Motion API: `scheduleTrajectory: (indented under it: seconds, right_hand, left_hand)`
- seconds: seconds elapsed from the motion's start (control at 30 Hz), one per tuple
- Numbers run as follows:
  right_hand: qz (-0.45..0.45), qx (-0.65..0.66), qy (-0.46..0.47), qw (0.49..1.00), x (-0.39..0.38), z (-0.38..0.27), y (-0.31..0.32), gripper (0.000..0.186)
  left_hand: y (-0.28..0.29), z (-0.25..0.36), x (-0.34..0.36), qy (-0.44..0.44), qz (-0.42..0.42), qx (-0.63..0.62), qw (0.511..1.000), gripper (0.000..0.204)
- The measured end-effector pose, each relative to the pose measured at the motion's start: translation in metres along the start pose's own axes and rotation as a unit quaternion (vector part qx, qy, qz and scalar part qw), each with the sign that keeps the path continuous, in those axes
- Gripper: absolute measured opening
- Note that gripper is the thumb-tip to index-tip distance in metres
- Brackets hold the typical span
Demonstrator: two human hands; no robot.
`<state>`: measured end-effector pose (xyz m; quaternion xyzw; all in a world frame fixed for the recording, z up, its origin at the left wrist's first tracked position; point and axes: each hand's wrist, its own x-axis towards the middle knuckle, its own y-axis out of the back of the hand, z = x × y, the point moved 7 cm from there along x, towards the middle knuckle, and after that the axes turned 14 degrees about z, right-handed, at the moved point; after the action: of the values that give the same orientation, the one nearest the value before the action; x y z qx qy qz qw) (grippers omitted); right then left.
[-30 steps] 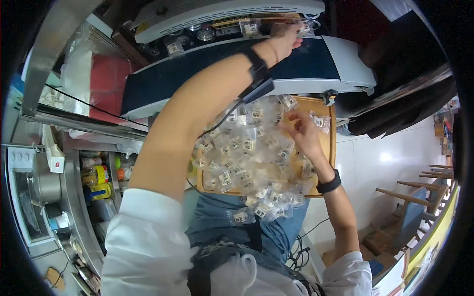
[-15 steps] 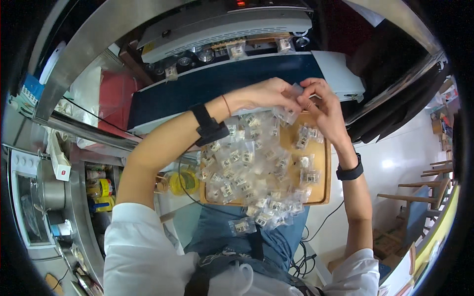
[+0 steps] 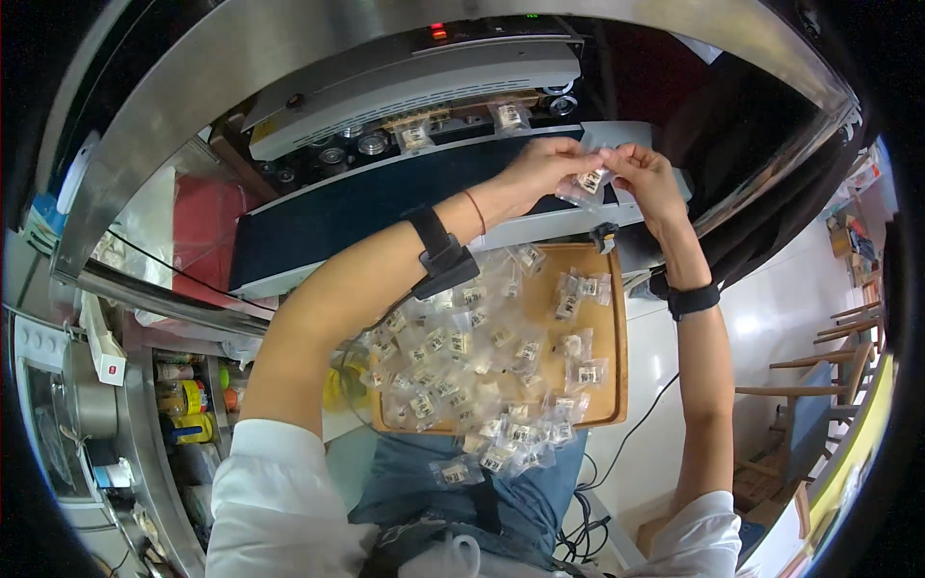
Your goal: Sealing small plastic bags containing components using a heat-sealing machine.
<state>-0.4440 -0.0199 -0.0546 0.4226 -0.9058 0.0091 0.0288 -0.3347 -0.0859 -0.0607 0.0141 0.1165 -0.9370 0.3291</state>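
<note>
Both of my hands are raised above the front edge of a dark conveyor belt (image 3: 366,197), pinching a small clear plastic packet (image 3: 590,183) with dark print. My left hand (image 3: 540,175) grips its upper left side, and the fingertips of my right hand (image 3: 651,181) close on its upper right corner. The packet hangs tilted, printed face showing. Below, a wooden tray (image 3: 606,332) bears a heap of similar packets (image 3: 453,352); some spill over its near edge onto my lap. Several packets lie apart at the tray's right side.
Behind the belt stands a grey sealing machine (image 3: 424,87) with round metal wheels; two packets (image 3: 414,135) sit upright along it. A metal frame bar (image 3: 145,125) curves around the workspace. Shelves with jars (image 3: 183,409) are at left, wooden chairs (image 3: 829,376) at right, cables (image 3: 583,530) on the floor.
The view has shifted, so the tray and machine appear further left. My hands have turned the packet so its print shows. The leftmost packet by the machine is no longer visible.
</note>
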Motion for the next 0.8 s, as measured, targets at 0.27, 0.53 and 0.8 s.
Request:
scheduleTrajectory:
  seconds: [0.27, 0.53, 0.8]
  right_hand:
    - [0.032, -0.062, 0.161, 0.984, 0.042, -0.017, 0.006, 0.013]
    - [0.087, 0.001, -0.004, 0.996, 0.094, 0.027, 0.007, 0.006]
    - [0.12, 0.006, -0.074, 0.99, 0.154, 0.046, -0.001, 0.01]
  left_hand:
    - [0.012, -0.013, 0.052, 0.088, 0.048, -0.128, 0.987, 0.022]
    - [0.016, -0.044, 0.115, 0.073, 0.14, -0.197, 0.968, 0.02]
    - [0.024, -0.051, 0.133, 0.125, 0.132, -0.184, 0.966, 0.022]
